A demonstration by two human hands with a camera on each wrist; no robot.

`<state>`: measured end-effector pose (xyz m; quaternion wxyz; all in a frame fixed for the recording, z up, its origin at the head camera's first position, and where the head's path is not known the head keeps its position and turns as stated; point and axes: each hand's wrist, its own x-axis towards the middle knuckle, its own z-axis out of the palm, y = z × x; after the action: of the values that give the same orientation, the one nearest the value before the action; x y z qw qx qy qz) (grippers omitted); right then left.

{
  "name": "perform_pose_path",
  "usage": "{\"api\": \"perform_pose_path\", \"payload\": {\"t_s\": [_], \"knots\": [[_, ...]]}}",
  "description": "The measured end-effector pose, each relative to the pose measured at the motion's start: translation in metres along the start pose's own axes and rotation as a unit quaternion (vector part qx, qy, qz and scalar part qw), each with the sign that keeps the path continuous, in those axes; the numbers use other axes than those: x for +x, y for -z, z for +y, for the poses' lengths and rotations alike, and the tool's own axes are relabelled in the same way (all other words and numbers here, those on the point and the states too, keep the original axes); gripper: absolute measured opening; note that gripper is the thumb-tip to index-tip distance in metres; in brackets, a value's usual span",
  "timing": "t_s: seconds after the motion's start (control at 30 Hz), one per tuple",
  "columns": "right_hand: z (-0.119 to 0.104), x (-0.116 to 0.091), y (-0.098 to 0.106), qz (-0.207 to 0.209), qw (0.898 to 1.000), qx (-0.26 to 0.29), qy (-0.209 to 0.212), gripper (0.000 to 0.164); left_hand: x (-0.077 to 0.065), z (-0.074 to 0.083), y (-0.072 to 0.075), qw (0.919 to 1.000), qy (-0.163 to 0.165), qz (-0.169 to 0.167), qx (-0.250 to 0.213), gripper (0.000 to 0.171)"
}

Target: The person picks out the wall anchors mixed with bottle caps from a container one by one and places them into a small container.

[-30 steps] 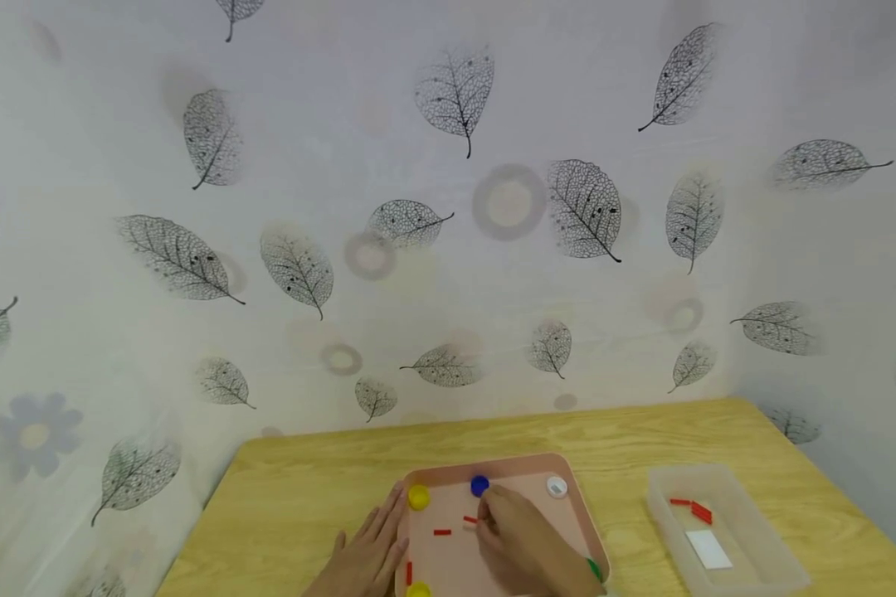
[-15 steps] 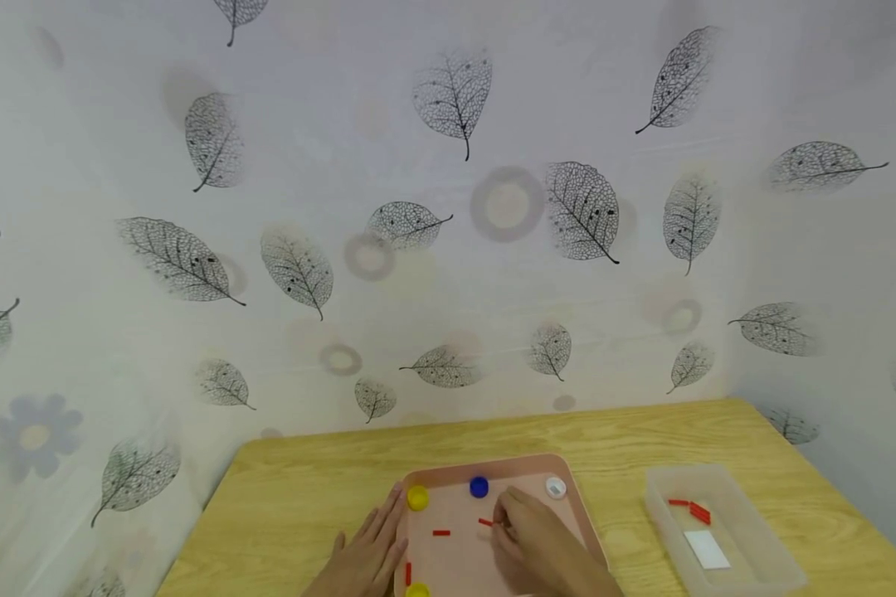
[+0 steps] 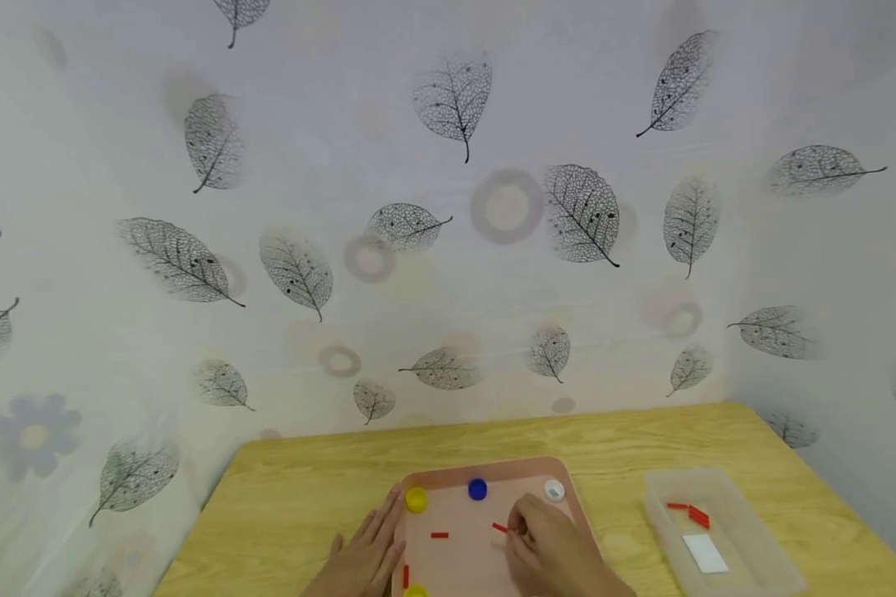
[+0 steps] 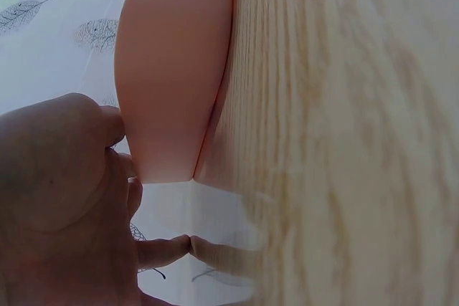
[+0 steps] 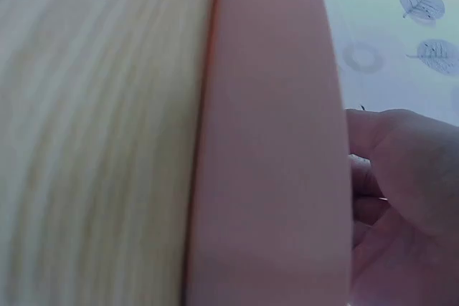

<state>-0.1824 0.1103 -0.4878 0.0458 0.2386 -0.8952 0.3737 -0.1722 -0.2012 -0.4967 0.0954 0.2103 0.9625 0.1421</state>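
Observation:
My right hand (image 3: 551,543) pinches a small red stick (image 3: 499,527) between thumb and fingertips, over the inside of the pink tray (image 3: 459,564). Along the tray's left rim rests my left hand (image 3: 362,554), its fingers straight. A second red stick (image 3: 439,536) lies on the tray floor between the hands, and a third red stick (image 3: 406,575) lies by the left wall. In both wrist views the tray's outer wall (image 4: 176,77) hides what the fingertips do.
A yellow cap (image 3: 416,500), a blue cap (image 3: 478,489) and a white cap (image 3: 554,491) sit along the tray's back; another yellow cap (image 3: 416,591) is at front left. To the right, a translucent box (image 3: 762,547) holds red sticks (image 3: 698,516) and a white card (image 3: 705,553).
My right hand has moved right and slightly nearer with the red stick, away from the blue cap. The left hand stays at the tray's rim.

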Motion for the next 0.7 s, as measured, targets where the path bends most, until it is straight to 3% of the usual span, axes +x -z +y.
{"api": "perform_pose_path", "payload": {"t_s": [0.1, 0.17, 0.7], "knots": [[0.004, -0.001, 0.008, 0.022, 0.999, -0.005, 0.026, 0.015, 0.006, 0.004, -0.002, 0.9981, 0.051, 0.008, -0.034, 0.066], [0.006, -0.003, 0.014, 0.028, 0.999, -0.010, 0.025, 0.014, 0.007, 0.005, -0.003, 0.9978, 0.060, -0.002, -0.029, 0.067], [0.022, -0.010, 0.052, 0.103, 0.992, -0.043, -0.055, 0.016, 0.008, 0.004, -0.006, 0.9977, 0.066, 0.000, -0.017, 0.069]]}}
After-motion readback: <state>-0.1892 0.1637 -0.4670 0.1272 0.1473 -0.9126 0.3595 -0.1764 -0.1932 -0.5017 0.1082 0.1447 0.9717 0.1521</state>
